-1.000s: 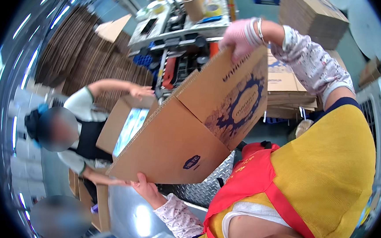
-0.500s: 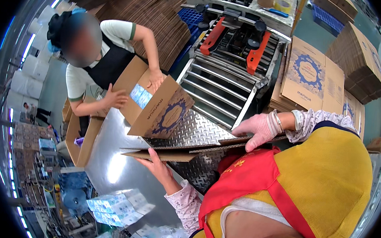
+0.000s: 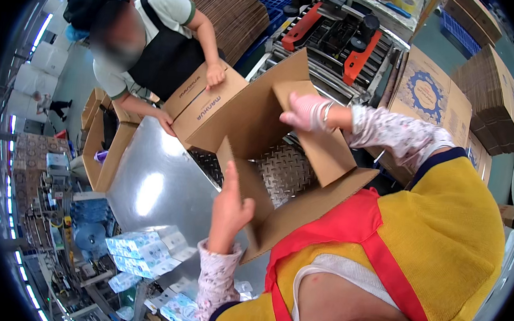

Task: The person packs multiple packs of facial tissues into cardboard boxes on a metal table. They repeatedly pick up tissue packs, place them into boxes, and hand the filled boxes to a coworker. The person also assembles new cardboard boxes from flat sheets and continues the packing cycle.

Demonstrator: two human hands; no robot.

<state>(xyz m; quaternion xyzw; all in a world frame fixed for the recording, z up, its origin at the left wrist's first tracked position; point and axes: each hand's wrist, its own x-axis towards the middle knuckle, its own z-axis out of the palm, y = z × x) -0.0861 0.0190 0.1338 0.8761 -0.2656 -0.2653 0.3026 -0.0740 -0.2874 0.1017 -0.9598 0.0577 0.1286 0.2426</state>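
Now, centre frame, we look to be squaring up the open carton (image 3: 245, 118), left hand (image 3: 230, 209) loosely spread at its left side, right hand (image 3: 308, 111) curled over a flap (image 3: 328, 153), grip tightness unclear; next seemingly calls for steady flap-folding.

Smooth shiny silver metal tbl (image 3: 144, 158) ctr-L of frame; blue-&-white printed packs (image 3: 143, 253) at its lower end, lower L. Grey diamond-tread metal plate (image 3: 286, 173), ctr, under open brown cardbd box (image 3: 245, 117).

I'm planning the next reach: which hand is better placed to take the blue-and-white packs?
Probably the left hand: it is nearer the packs, while the gloved right hand is across the open box, at a flap.
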